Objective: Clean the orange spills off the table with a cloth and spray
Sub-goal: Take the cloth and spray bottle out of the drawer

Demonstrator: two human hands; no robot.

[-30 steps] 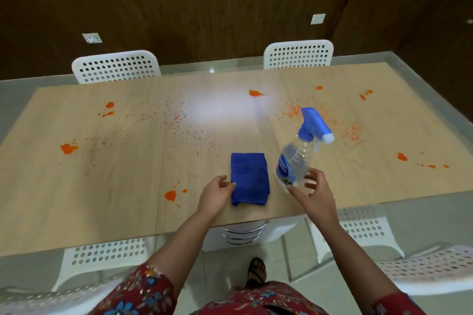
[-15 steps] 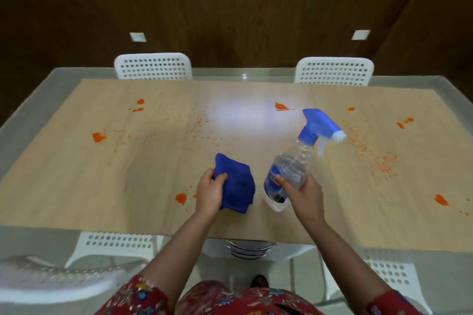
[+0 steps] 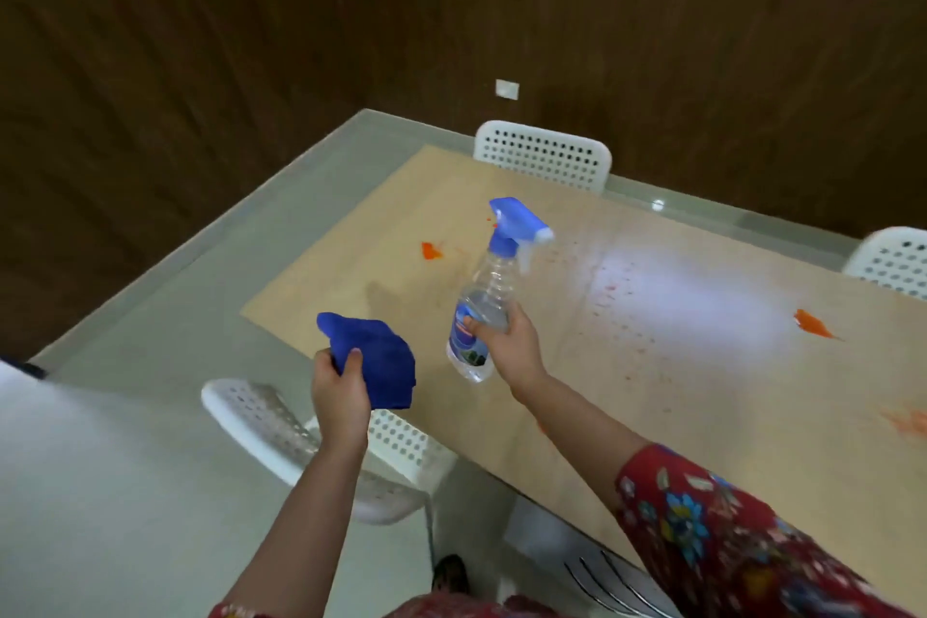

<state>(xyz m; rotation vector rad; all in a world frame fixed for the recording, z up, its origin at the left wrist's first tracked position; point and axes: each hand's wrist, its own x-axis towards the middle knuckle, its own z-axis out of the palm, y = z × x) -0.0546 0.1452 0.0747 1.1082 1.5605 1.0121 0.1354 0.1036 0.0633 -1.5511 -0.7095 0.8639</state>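
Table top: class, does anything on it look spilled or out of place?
Yes. Orange blobs sit on the wooden table: one near the far corner, one further right, with fine orange specks scattered between. Nothing has been wiped there yet.

The person wears a red garment with a blue and pale floral print, its sleeve (image 3: 742, 537) ending at the elbow.

The near-left corner of the counter (image 3: 351, 266) lies bare and open to a reach from above, with only an orange spill (image 3: 431, 250) on it. A white chair (image 3: 281, 432) stands tucked at the near edge below both forearms, hemming the approach there. Two more white chairs (image 3: 544, 155) line the far edge against the dark wall.
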